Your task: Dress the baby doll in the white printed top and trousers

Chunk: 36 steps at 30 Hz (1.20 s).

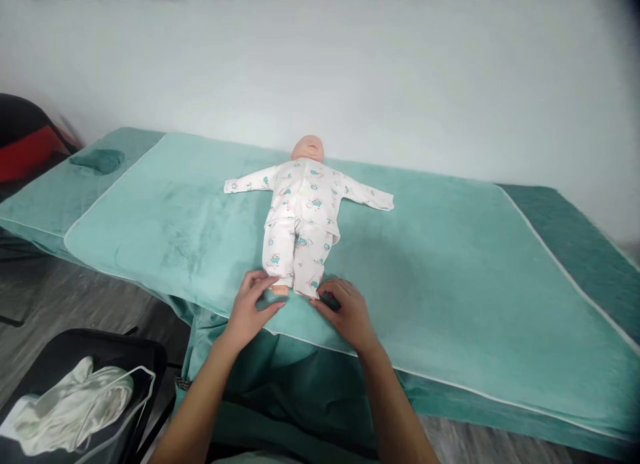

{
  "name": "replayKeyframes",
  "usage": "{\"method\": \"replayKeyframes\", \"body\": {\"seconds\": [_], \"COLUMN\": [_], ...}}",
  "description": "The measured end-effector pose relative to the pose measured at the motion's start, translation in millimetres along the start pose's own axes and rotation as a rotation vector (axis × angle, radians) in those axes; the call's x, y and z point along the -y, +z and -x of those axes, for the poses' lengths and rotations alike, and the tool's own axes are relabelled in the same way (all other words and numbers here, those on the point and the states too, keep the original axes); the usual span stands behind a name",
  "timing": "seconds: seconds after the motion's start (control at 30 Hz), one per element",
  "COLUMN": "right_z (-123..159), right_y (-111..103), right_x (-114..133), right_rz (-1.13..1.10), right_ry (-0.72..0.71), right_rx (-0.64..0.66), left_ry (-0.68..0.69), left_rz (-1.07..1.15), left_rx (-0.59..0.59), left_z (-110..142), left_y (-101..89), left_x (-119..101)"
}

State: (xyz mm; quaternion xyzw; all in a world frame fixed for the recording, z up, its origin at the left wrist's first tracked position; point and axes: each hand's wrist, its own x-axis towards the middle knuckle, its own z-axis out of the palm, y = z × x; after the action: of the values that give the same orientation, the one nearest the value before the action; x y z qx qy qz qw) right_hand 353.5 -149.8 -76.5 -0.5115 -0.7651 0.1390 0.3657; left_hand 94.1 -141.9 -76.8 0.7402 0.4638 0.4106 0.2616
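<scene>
A baby doll (308, 148) lies on its back on the green-covered bed (450, 277), its arms spread wide. It wears a white printed top (304, 196) and matching trousers (280, 247). At the trouser cuff on the left, my left hand (251, 311) rests its fingertips, with the thumb held apart below; a bit of the doll's foot (280, 290) shows there. My right hand (349, 312) has thumb and forefinger closed at the edge of the other cuff. The foot inside that cuff is mostly hidden.
A black chair (113, 344) at the lower left holds crumpled pale cloth (75, 404) and a white hanger (147, 394). Another chair, black and red (30, 151), stands by the bed's left end. Behind the bed is a white wall (425, 77).
</scene>
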Motion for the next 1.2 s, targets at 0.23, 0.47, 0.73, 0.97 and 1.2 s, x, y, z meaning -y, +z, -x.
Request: {"method": "replayKeyframes", "body": {"seconds": [0.23,0.47,0.73,0.97,1.2], "right_z": [8.2,9.3,9.5,9.7,8.7], "right_y": [9.3,11.0,1.1,-2.9,-1.4], "right_x": [-2.1,-4.3,-0.1,1.7,0.8], "right_rz": [0.084,0.059,-0.068,-0.081,-0.079], "right_ry": [-0.055,-0.021,-0.042,-0.048,-0.045], "right_rx": [-0.113,-0.157,-0.098,-0.052,-0.071], "left_ry": [0.155,0.165,0.085,-0.043,-0.052], "left_rz": [-0.364,-0.281,-0.045,0.023,-0.039], "left_rx": [-0.144,-0.176,-0.172,-0.166,-0.123], "left_z": [-23.2,-23.3,-0.2,1.9,-4.1], "left_y": [12.4,17.8,6.2,9.2,16.7], "left_x": [-6.7,-12.7,3.3,13.8,13.6]}}
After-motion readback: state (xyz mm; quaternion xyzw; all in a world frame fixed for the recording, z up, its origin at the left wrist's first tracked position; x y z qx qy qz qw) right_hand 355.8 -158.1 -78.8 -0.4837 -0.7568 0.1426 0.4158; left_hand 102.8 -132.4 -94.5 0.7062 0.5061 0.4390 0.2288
